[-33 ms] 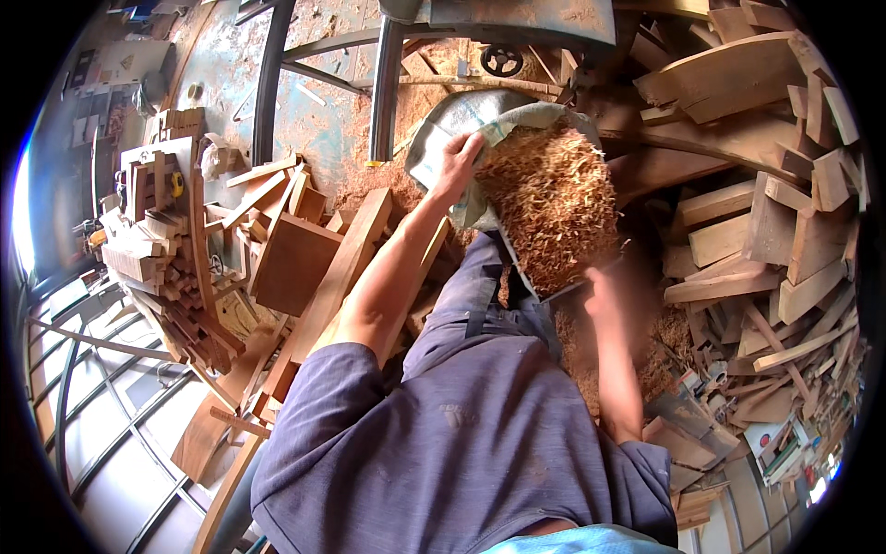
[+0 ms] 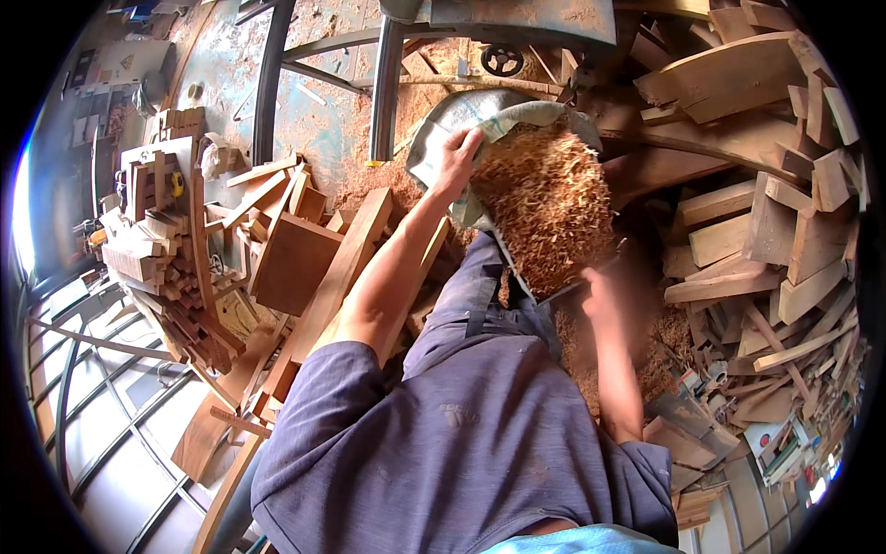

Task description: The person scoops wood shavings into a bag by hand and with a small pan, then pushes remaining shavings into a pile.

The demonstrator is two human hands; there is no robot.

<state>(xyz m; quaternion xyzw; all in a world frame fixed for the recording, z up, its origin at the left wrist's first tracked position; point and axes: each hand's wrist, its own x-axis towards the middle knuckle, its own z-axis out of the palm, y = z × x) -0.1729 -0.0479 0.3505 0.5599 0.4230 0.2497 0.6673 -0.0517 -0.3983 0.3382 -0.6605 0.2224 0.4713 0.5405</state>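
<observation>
A pale woven sack (image 2: 452, 115) lies with its mouth spread in front of me. My left hand (image 2: 459, 159) is closed on its rim at the left side of the mouth. A heap of brown wood shavings (image 2: 544, 208) fills a flat-edged scoop (image 2: 519, 270) that reaches into the sack's mouth. At the scoop's near right corner is my right hand (image 2: 602, 291), its fingers curled at the edge and partly smeared by motion. The scoop's far end is hidden under the shavings.
Offcuts of wood (image 2: 729, 240) are piled high on the right. Long timber beams (image 2: 346, 263) and stacked blocks (image 2: 152, 231) stand on the left. A metal machine frame (image 2: 383, 92) with a black handwheel (image 2: 501, 61) is ahead. More shavings (image 2: 669, 342) lie beside my right forearm.
The heap of shavings and the scoop have shifted very slightly to the left. My left hand keeps its hold on the sack's rim.
</observation>
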